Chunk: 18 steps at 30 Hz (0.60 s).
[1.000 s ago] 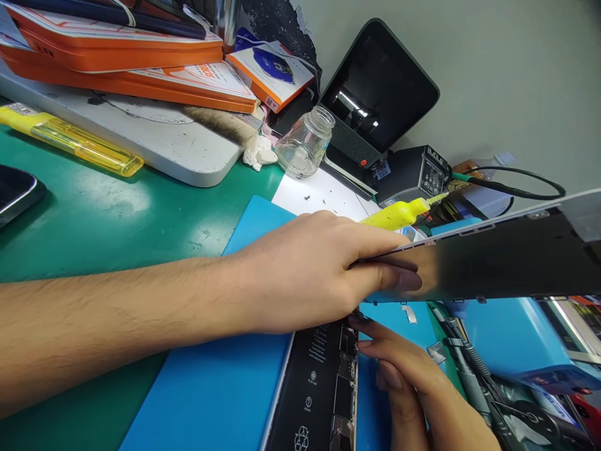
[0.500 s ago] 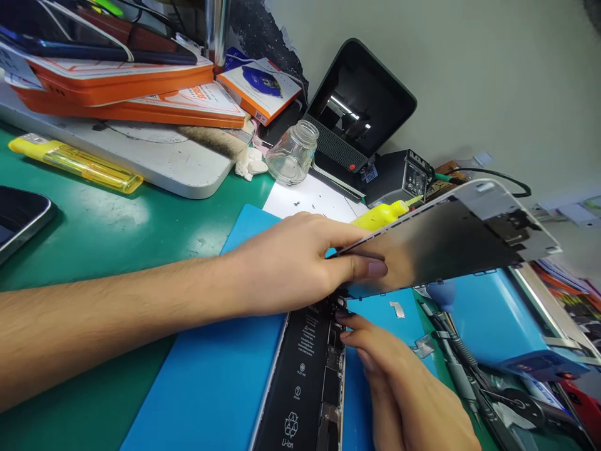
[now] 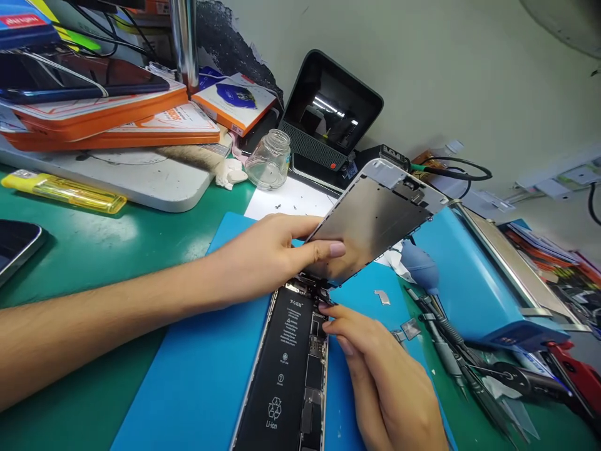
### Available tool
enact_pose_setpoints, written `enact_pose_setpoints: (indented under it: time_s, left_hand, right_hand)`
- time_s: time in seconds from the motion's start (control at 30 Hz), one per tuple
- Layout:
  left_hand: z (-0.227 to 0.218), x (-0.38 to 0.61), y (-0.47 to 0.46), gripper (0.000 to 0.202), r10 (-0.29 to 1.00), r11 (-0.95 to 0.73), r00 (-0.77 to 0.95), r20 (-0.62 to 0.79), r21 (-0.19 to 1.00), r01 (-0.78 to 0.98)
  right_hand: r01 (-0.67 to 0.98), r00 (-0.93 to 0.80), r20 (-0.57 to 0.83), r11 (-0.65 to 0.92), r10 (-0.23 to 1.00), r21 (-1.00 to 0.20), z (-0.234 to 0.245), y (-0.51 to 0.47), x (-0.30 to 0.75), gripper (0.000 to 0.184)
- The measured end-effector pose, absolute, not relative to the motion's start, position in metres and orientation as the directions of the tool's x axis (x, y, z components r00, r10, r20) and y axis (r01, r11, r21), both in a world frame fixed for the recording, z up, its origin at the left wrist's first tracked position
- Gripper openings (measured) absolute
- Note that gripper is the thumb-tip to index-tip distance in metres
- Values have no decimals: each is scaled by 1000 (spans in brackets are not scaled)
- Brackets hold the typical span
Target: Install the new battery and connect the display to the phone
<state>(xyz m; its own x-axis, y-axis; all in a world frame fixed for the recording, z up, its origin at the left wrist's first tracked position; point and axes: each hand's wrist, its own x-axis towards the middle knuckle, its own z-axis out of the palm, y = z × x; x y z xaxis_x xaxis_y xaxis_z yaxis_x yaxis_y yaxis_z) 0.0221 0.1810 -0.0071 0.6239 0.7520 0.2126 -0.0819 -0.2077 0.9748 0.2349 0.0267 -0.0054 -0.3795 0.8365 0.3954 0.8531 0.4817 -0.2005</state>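
Observation:
My left hand (image 3: 282,250) pinches a phone screen assembly (image 3: 370,210) between thumb and fingers, its metal-backed inner side facing me. The screen is tilted up above the top end of an opened phone body (image 3: 282,357). A large black Li-ion battery (image 3: 270,376) fills the body's left part, with the circuit parts along the right. My right hand (image 3: 389,369) has its fingers stretched out, slightly apart, with fingertips at the body's upper right edge, close to where the screen's lower end meets it. Any small connector under those fingertips is hidden.
The phone body lies on a blue mat (image 3: 188,376). A small metal shield (image 3: 382,297) sits to its right, with tweezers and tools (image 3: 451,351) beyond. Behind are a glass jar (image 3: 270,163), white paper with screws (image 3: 291,199), a blue blower (image 3: 419,266) and a display (image 3: 333,100).
The camera view has shifted, showing more on the right. The screen is tilted more upright in my left hand. My right fingertips stay at the body's upper right edge.

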Motion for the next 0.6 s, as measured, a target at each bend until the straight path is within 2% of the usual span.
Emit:
enact_pose_setpoints:
  time_s: [0.37,0.47,0.6]
  left_hand:
    - [-14,23,188,37,746,-390,581,325,921,-15]
    - [-14,25,189,39,738,-405,577,350,914,-36]
    - [-15,25,189,38,736,-427,561,379,903,-50]
  right_hand:
    - [876,-255,421,392,871,-281,0,18,229,22]
    - [909,-208,441,339,873,-241,-1,16,228,20]
    - [924,-284,394,359,874,-130,0,15,228,22]
